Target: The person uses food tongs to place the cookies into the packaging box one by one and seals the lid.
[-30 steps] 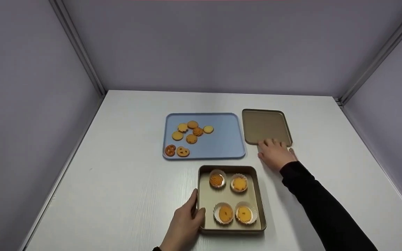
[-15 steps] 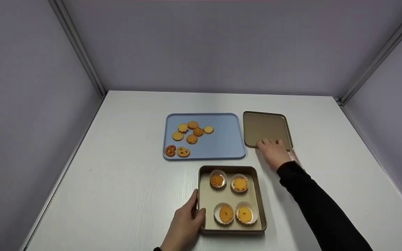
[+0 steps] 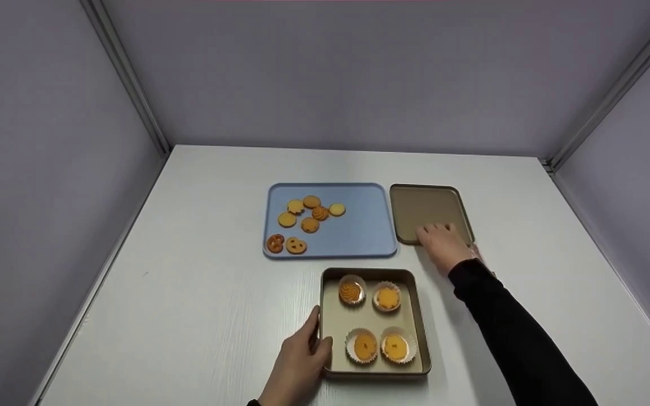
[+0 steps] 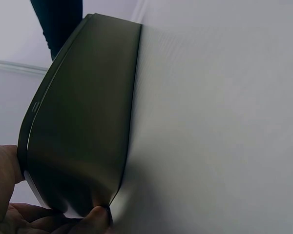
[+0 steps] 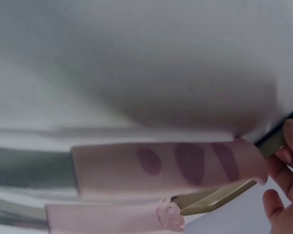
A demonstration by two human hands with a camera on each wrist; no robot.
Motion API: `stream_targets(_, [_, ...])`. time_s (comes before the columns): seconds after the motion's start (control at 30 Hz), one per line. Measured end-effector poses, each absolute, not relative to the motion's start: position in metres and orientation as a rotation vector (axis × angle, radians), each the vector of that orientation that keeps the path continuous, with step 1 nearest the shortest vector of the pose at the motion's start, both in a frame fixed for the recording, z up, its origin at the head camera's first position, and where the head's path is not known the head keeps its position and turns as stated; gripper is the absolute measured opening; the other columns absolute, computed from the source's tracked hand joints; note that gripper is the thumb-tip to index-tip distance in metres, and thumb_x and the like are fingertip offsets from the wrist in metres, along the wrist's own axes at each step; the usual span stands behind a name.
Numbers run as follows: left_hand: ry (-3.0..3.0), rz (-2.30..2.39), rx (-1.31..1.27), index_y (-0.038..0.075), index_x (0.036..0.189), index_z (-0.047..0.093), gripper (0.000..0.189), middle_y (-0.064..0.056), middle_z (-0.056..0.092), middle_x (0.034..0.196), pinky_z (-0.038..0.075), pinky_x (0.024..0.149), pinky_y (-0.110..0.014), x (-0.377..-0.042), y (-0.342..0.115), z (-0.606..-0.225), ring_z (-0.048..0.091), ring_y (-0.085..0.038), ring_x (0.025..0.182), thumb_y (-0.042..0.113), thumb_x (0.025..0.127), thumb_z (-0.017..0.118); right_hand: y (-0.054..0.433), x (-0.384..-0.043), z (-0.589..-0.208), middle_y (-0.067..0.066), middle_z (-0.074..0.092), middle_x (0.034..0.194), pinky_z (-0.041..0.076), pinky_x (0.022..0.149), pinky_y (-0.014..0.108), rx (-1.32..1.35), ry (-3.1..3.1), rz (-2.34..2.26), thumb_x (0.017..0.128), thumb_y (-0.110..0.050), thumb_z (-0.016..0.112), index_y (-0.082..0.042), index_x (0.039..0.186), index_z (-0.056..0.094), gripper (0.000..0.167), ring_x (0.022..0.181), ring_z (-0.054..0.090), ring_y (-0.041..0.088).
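My left hand (image 3: 298,355) grips the left wall of a square brown baking pan (image 3: 373,318), its thumb over the rim. Inside stand several paper cups, each with a cookie, among them a swirl cookie (image 3: 350,292) and a flower-shaped one (image 3: 387,297). My right hand (image 3: 443,248) pinches the near edge of a flat brown tray (image 3: 426,206) lying on the table. In the right wrist view, two pink utensil handles with metal ends lie beside that hand: one with purple patches (image 5: 112,170), one with a raised paw shape (image 5: 107,219). Their kind cannot be told.
A blue tray (image 3: 359,231) stands left of the flat brown tray, close beside it. Several cookies lie on its left half, including a pretzel (image 3: 275,243) and a pretzel-shaped cookie (image 3: 296,245). Grey panels (image 3: 330,73) enclose the white table (image 3: 201,237).
The flat brown tray has slid a little toward me and straightened, with my right fingers curling at its near edge. The left hand and the pan have not moved.
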State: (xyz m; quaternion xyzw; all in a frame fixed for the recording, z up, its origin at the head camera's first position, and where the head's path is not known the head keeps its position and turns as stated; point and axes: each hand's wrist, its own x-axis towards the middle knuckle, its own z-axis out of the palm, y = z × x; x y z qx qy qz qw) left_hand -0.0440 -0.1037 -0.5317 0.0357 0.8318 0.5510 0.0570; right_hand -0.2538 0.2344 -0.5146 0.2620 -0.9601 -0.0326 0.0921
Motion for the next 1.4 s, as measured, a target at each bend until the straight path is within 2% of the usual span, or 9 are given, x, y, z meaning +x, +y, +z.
stream_targets(0.27, [2.551,1.641,0.11,-0.003,0.156,0.037,0.067,-0.023,0.046,0.153,0.039,0.114,-0.049,-0.044,-0.103,-0.53,0.047,-0.035,0.14,0.018,0.099,0.064,0.242,-0.254,-0.5,0.018,0.054,0.099,0.049,0.073,0.051,0.826,-2.763,-0.149,0.096,0.009,0.058,0.001,0.105,0.053,0.013,0.088,0.054,0.036])
stream_targets(0.47, [2.557,1.629,0.109,-0.003,0.156,0.037,0.067,-0.022,0.047,0.153,0.039,0.114,-0.05,-0.044,-0.103,-0.528,0.047,-0.036,0.141,0.018,0.098,0.064,0.244,-0.256,-0.483,0.016,0.047,0.098,0.046,0.071,0.048,0.811,-2.755,-0.103,0.088,0.018,0.059,0.001,0.106,0.049,0.026,0.086,0.046,0.033])
stream_targets(0.67, [2.558,1.62,0.104,-0.002,0.156,0.037,0.068,-0.022,0.048,0.153,0.038,0.114,-0.052,-0.044,-0.104,-0.529,0.047,-0.036,0.14,0.019,0.098,0.065,0.246,-0.257,-0.467,0.015,0.043,0.095,0.039,0.071,0.044,0.809,-2.687,-0.057,0.093,0.016,0.055,0.004,0.109,0.05,0.021,0.083,0.037,0.03])
stream_targets(0.93, [2.564,1.619,0.11,-0.001,0.156,0.037,0.068,-0.022,0.048,0.153,0.038,0.114,-0.052,-0.044,-0.104,-0.529,0.047,-0.037,0.14,0.019,0.098,0.065,0.247,-0.256,-0.444,0.018,0.046,0.096,0.036,0.069,0.045,0.883,-2.436,0.08,0.09,0.018,0.053,0.004,0.116,0.051,0.03,0.081,0.04,0.034])
stream_targets(1.17, [2.557,1.621,0.118,-0.003,0.156,0.037,0.068,-0.023,0.047,0.153,0.039,0.114,-0.051,-0.043,-0.103,-0.528,0.047,-0.037,0.14,0.018,0.098,0.065,0.252,-0.254,-0.428,0.019,0.049,0.098,0.042,0.073,0.048,0.937,-2.244,0.212,0.096,0.009,0.054,0.004,0.116,0.051,0.021,0.083,0.047,0.037])
stream_targets(1.4, [2.539,1.641,0.128,-0.005,0.156,0.035,0.068,-0.025,0.045,0.154,0.04,0.113,-0.048,-0.043,-0.103,-0.527,0.046,-0.037,0.14,0.017,0.099,0.063,0.253,-0.243,-0.409,0.019,0.047,0.101,0.044,0.075,0.049,0.896,-2.229,0.236,0.099,0.006,0.055,0.003,0.119,0.05,0.021,0.089,0.049,0.038])
